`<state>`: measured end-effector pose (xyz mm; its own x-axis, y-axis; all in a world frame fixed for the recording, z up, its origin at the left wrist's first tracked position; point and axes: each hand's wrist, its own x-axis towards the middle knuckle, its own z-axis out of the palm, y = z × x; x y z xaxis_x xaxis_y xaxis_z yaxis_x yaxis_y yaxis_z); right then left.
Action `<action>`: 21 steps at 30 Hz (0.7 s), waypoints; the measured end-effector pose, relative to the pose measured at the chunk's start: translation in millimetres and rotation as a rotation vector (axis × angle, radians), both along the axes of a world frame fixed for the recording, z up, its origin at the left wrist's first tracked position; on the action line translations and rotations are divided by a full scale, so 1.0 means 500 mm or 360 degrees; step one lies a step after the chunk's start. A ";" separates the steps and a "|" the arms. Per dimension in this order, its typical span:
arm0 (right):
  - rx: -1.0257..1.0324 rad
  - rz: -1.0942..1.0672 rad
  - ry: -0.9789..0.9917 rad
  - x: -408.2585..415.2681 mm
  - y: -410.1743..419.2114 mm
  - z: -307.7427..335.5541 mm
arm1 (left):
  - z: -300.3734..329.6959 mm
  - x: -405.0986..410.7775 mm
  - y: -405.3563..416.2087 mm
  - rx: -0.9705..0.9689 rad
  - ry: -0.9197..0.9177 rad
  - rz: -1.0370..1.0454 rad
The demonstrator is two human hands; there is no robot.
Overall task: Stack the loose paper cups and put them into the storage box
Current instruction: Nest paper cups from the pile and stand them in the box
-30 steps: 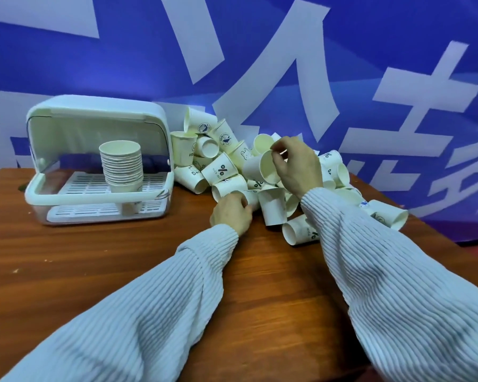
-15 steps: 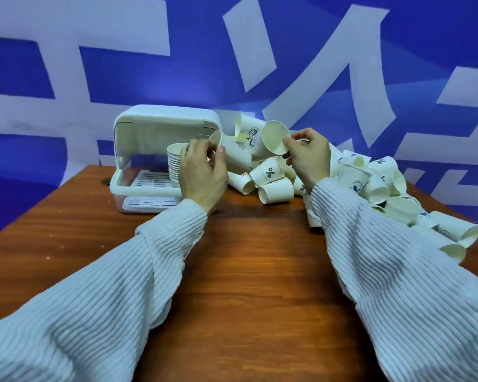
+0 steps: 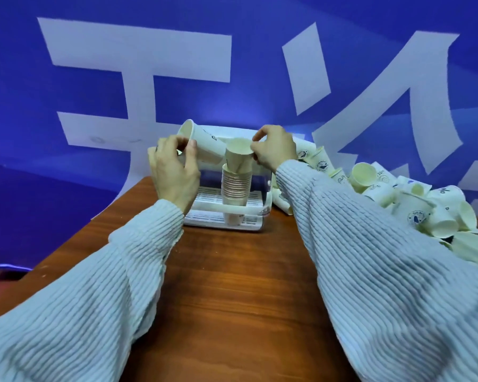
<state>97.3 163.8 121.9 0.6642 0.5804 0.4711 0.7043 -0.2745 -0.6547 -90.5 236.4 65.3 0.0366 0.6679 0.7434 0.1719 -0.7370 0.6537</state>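
two cups are in your hands at once. your right hand (image 3: pixel 273 150) pinches the rim of an upright paper cup (image 3: pixel 239 158) whose base sits partly in the top of the nested stack (image 3: pixel 236 186) standing in the white storage box (image 3: pixel 226 219), so you seem to be mid-way through seating it. your left hand (image 3: pixel 174 172) grips a second cup (image 3: pixel 202 146), tilted with its mouth up and to the left, just beside and above the stack. next, likely press the first cup straight down, then right the second one over it. many loose cups (image 3: pixel 414 205) lie piled at your right on the wooden table (image 3: pixel 232 285).
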 end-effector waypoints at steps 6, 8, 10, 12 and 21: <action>-0.0437 -0.0071 -0.0179 0.001 0.041 -0.037 | -0.001 0.014 0.017 0.0045 0.0089 -0.0116; -0.0475 -0.0056 -0.0145 0.003 0.043 -0.062 | -0.002 0.023 0.024 0.0048 0.0091 -0.0198; -0.0396 -0.0034 -0.0052 0.009 0.042 -0.080 | 0.004 0.036 0.028 0.0090 0.0098 -0.0248; -0.0361 0.0006 0.0024 0.015 0.041 -0.084 | 0.017 0.054 0.035 0.0172 0.0154 -0.0257; -0.0058 0.0090 0.0330 0.046 0.016 -0.105 | 0.034 0.125 0.063 0.0626 0.0955 -0.0238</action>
<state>120.3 172.1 69.3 0.7105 0.6339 0.3055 0.5704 -0.2645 -0.7776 -27.8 267.8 82.1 0.5829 0.3119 0.7503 0.2965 -0.9414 0.1610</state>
